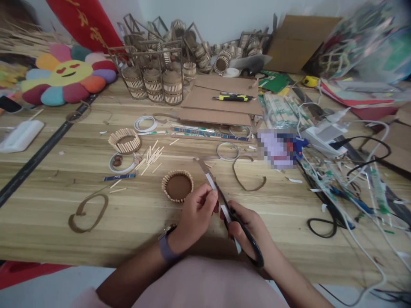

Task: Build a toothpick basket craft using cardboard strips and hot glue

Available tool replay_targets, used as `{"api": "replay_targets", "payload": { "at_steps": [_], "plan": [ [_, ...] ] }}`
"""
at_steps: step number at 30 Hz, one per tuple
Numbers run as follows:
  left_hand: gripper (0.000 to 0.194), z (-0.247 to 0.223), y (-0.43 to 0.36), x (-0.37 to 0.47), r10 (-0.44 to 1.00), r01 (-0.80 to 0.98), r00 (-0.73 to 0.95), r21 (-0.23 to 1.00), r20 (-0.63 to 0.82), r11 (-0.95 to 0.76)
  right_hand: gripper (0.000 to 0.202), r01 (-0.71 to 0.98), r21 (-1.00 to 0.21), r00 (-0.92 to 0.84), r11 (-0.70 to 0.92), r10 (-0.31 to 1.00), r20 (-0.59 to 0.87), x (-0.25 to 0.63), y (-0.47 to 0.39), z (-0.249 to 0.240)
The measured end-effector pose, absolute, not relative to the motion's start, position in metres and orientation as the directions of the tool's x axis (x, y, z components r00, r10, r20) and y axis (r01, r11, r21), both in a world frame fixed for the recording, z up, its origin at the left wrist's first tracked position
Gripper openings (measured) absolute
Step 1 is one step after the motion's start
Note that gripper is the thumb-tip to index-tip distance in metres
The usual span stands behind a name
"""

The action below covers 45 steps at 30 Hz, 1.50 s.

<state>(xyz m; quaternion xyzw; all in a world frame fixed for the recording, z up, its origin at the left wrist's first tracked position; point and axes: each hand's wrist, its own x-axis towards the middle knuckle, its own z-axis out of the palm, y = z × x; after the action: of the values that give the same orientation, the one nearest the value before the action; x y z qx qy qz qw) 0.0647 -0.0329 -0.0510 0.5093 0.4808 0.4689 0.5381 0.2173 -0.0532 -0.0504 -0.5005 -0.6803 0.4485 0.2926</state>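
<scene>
My left hand (199, 210) pinches a narrow brown-and-white strip (210, 179) above the table's front part. Black-handled scissors (249, 239) are in my right hand (252, 229), with fingers and thumb through the handles. Their blades lie along the strip, just right of my left fingertips; I cannot tell whether they touch it. The strip's lower end hangs below the right hand. Left of the strip, close to my left hand, sits a small round cup of short wooden sticks (177, 186) with a brown base. A similar stick ring (124, 141) stands farther back.
Loose sticks (152, 159), brown strip loops (88, 213) and white tape rolls (146, 124) lie about. Cardboard (205, 96) with a yellow-black cutter (233, 97) lies behind, beside finished small buckets (153, 85). Cables (343, 244) and a white power strip (330, 139) crowd the right.
</scene>
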Motion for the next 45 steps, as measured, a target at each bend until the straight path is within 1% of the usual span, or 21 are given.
{"api": "replay_targets", "payload": {
  "at_steps": [6,10,14,17,21,25,28,32,38,43,45],
  "plan": [
    [0.033,-0.055,-0.036,0.064,0.989,-0.055,0.137,0.996,-0.056,0.064,0.074,0.41,-0.908,-0.341,0.091,0.938,-0.059,0.222,-0.053,-0.045],
    [0.032,-0.052,-0.032,0.063,0.992,-0.079,0.078,0.992,-0.096,0.102,0.075,0.451,-0.89,-0.366,0.067,0.923,-0.116,0.233,-0.054,-0.043],
    [0.033,-0.048,-0.029,0.063,0.994,-0.032,0.059,0.995,-0.089,0.091,0.074,0.48,-0.876,-0.39,0.054,0.907,-0.158,0.239,-0.058,-0.046],
    [0.031,-0.048,-0.03,0.063,0.996,-0.019,0.055,0.997,-0.075,0.076,0.072,0.467,-0.883,-0.389,0.046,0.908,-0.158,0.237,-0.059,-0.046],
    [0.026,-0.051,-0.032,0.064,0.993,-0.011,0.069,0.995,-0.099,0.1,0.076,0.425,-0.904,-0.4,0.057,0.907,-0.13,0.232,-0.056,-0.042],
    [0.024,-0.05,-0.031,0.063,0.993,-0.018,0.064,0.995,-0.1,0.101,0.073,0.422,-0.905,-0.395,0.049,0.909,-0.135,0.23,-0.054,-0.043],
    [0.025,-0.05,-0.031,0.063,0.994,-0.022,0.067,0.995,-0.091,0.093,0.069,0.419,-0.908,-0.374,0.019,0.914,-0.153,0.229,-0.054,-0.044],
    [0.026,-0.049,-0.032,0.064,0.993,-0.025,0.066,0.994,-0.101,0.103,0.061,0.442,-0.897,-0.361,0.02,0.919,-0.157,0.229,-0.056,-0.045],
    [0.026,-0.05,-0.033,0.066,0.982,-0.057,0.141,0.989,-0.128,0.137,0.071,0.403,-0.915,-0.372,0.034,0.919,-0.13,0.228,-0.052,-0.043],
    [0.027,-0.052,-0.033,0.066,0.98,-0.052,0.147,0.988,-0.134,0.143,0.061,0.438,-0.898,-0.345,0.046,0.931,-0.121,0.226,-0.051,-0.041],
    [0.027,-0.052,-0.033,0.066,0.978,-0.044,0.157,0.988,-0.139,0.148,0.061,0.447,-0.893,-0.324,0.056,0.94,-0.103,0.227,-0.051,-0.042]
  ]
}}
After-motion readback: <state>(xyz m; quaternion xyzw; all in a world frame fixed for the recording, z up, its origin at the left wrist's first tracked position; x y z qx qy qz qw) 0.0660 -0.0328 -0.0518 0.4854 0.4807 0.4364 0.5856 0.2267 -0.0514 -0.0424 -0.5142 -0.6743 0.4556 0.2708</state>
